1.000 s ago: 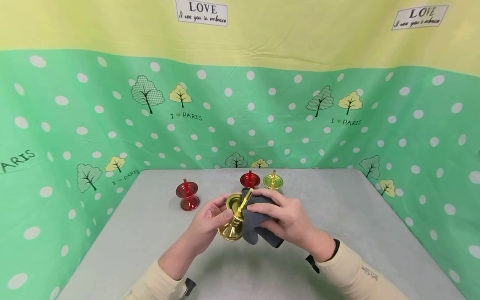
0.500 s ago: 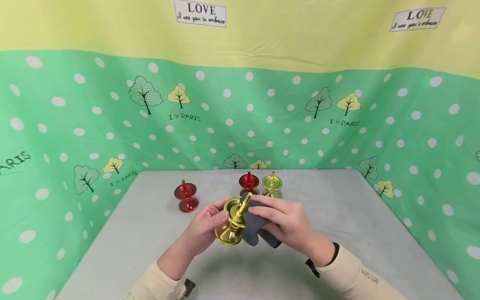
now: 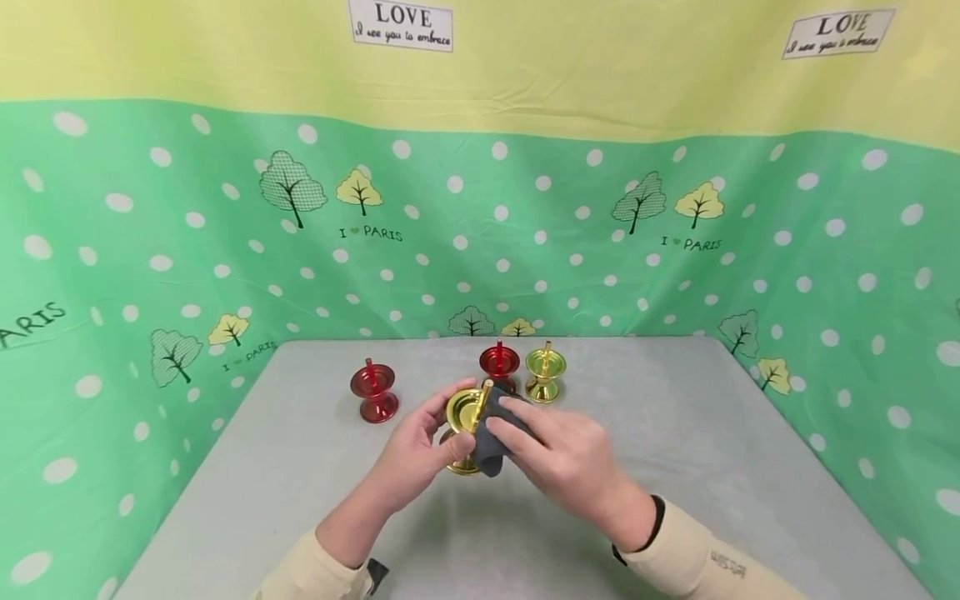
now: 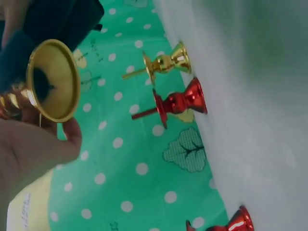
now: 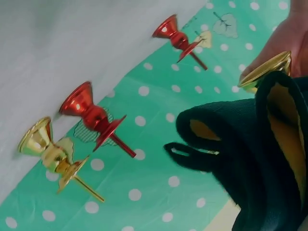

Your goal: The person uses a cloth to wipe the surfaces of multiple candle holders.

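Observation:
My left hand (image 3: pixel 416 450) grips a shiny gold candle holder (image 3: pixel 463 408), thumb in front and fingers behind, above the table. The holder has a shallow dish, a thin upright stem and a flared base. In my right hand (image 3: pixel 573 458) is a dark grey cloth (image 3: pixel 491 446), pressed against the holder's right side and stem. In the left wrist view the hollow base (image 4: pixel 60 82) faces the camera. The right wrist view shows the cloth (image 5: pixel 231 130) in folds, hiding much of the holder (image 5: pixel 264 72) and my right fingers.
On the grey table (image 3: pixel 315 500) a red candle holder (image 3: pixel 375 392) stands at the left. Farther back, another red holder (image 3: pixel 500 363) stands beside a second gold holder (image 3: pixel 545 373). A green and yellow patterned curtain (image 3: pixel 420 292) encloses the table's back and sides.
My right hand and cloth have moved left over the holder's stem and side. The left hand has turned the holder a little, and its thumb now lies lower on it.

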The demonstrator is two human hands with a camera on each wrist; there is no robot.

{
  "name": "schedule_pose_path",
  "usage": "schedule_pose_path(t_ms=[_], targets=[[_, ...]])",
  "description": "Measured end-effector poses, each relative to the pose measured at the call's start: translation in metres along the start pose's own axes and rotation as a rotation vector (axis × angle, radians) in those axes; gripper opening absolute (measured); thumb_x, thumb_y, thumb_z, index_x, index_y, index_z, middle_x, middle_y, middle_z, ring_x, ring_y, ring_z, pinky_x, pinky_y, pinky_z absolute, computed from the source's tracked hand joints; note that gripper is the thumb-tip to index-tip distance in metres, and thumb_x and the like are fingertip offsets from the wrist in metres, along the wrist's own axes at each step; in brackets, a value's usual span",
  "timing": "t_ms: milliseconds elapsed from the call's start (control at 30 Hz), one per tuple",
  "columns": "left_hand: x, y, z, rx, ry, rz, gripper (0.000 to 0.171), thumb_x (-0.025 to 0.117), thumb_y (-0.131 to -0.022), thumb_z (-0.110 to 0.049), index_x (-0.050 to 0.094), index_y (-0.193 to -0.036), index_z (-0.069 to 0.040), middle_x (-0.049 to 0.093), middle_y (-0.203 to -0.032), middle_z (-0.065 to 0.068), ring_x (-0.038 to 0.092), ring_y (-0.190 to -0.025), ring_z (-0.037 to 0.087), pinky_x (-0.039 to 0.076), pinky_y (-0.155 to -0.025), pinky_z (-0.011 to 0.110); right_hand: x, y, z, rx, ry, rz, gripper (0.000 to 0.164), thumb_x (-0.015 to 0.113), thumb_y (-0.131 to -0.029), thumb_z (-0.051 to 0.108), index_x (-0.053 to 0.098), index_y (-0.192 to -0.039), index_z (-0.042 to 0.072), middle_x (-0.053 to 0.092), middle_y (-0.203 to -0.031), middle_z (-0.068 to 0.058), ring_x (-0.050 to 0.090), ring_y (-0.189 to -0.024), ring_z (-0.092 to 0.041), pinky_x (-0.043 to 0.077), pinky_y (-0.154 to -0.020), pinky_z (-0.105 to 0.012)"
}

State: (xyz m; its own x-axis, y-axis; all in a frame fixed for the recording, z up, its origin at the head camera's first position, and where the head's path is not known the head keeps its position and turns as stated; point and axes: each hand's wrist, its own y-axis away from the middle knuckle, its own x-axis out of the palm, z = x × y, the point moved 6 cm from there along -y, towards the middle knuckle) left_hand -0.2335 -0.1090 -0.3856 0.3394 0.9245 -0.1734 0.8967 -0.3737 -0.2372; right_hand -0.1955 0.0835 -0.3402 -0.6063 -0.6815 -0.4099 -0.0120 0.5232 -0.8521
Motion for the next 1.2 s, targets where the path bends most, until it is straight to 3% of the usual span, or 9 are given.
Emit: schedule_pose_path(t_ms=[200,300,467,567,633,767,933,1067,1200], targets=[[-0.007,0.003,-0.001,0.069,0.140,0.211,0.077,0.071,-0.103,-0.043,0.045,-0.159,0.002,0.064,-0.148,0.015,0.067,-0.126,0.012,0.059,-0.100,0.026,0.001,-0.002,-0.005,-0.039,-0.234,0.026,0.026,0.065,-0.108,0.034,0.079,-0.123,0.017,0.078,-0.123,-0.012,0.081,-0.096,-0.024,0.067,-0.079,-0.037],[-0.008,0.003,0.001,0.066,0.171,0.271,0.080,0.067,-0.105,-0.046,0.042,-0.159,0.007,0.062,-0.150,0.023,0.067,-0.127,0.008,0.058,-0.103,0.025,0.003,-0.003,-0.006,-0.053,-0.244,0.052,0.026,0.066,-0.108,0.034,0.079,-0.123,0.017,0.078,-0.125,-0.010,0.080,-0.095,-0.022,0.067,-0.080,-0.035],[-0.005,0.000,0.008,0.009,0.143,0.153,0.073,0.060,-0.107,-0.046,0.043,-0.160,0.001,0.058,-0.151,0.028,0.067,-0.126,0.007,0.057,-0.103,0.025,0.005,-0.003,0.002,-0.027,-0.087,0.066,0.026,0.061,-0.111,0.030,0.078,-0.123,0.014,0.080,-0.121,-0.007,0.079,-0.084,-0.018,0.065,-0.069,-0.033],[-0.002,0.000,0.009,-0.015,0.124,0.076,0.072,0.066,-0.105,-0.045,0.044,-0.161,-0.007,0.059,-0.150,0.022,0.067,-0.124,0.011,0.058,-0.102,0.025,0.004,-0.006,0.007,-0.007,0.014,0.041,0.025,0.059,-0.111,0.026,0.078,-0.120,0.013,0.080,-0.118,-0.008,0.078,-0.081,-0.019,0.064,-0.063,-0.033],[-0.001,0.000,0.008,0.002,0.132,0.067,0.073,0.069,-0.103,-0.044,0.044,-0.162,-0.009,0.059,-0.152,0.016,0.066,-0.126,0.013,0.058,-0.103,0.025,0.004,-0.010,0.009,-0.010,0.036,0.024,0.024,0.061,-0.110,0.026,0.079,-0.120,0.013,0.081,-0.117,-0.008,0.078,-0.081,-0.019,0.064,-0.063,-0.032],[-0.006,0.003,0.002,0.076,0.180,0.113,0.074,0.070,-0.104,-0.042,0.044,-0.160,-0.001,0.065,-0.144,0.004,0.066,-0.124,0.012,0.058,-0.102,0.025,0.002,-0.013,0.007,-0.056,-0.077,0.038,0.030,0.067,-0.107,0.036,0.078,-0.126,0.014,0.079,-0.125,-0.008,0.078,-0.086,-0.018,0.065,-0.069,-0.031],[-0.008,0.006,-0.002,0.108,0.197,0.250,0.068,0.068,-0.106,-0.040,0.050,-0.148,0.009,0.073,-0.126,-0.006,0.069,-0.114,0.010,0.059,-0.100,0.028,-0.001,-0.008,-0.010,-0.063,-0.290,0.166,0.034,0.062,-0.110,0.037,0.074,-0.134,0.016,0.075,-0.136,-0.010,0.080,-0.103,-0.022,0.066,-0.081,-0.035],[-0.007,0.001,0.001,0.085,0.163,0.311,0.065,0.067,-0.106,-0.043,0.055,-0.143,0.008,0.074,-0.120,-0.003,0.071,-0.110,0.011,0.060,-0.098,0.030,0.000,-0.004,-0.017,-0.037,-0.274,0.273,0.031,0.059,-0.111,0.036,0.073,-0.133,0.019,0.073,-0.140,-0.007,0.078,-0.112,-0.020,0.066,-0.083,-0.034],[-0.005,-0.004,0.004,0.066,0.176,0.257,0.069,0.070,-0.104,-0.044,0.050,-0.148,0.006,0.074,-0.123,-0.003,0.072,-0.111,0.011,0.062,-0.095,0.030,-0.003,-0.004,-0.008,-0.028,-0.230,0.305,0.031,0.065,-0.108,0.034,0.073,-0.133,0.017,0.074,-0.138,-0.006,0.079,-0.109,-0.018,0.066,-0.082,-0.033]])
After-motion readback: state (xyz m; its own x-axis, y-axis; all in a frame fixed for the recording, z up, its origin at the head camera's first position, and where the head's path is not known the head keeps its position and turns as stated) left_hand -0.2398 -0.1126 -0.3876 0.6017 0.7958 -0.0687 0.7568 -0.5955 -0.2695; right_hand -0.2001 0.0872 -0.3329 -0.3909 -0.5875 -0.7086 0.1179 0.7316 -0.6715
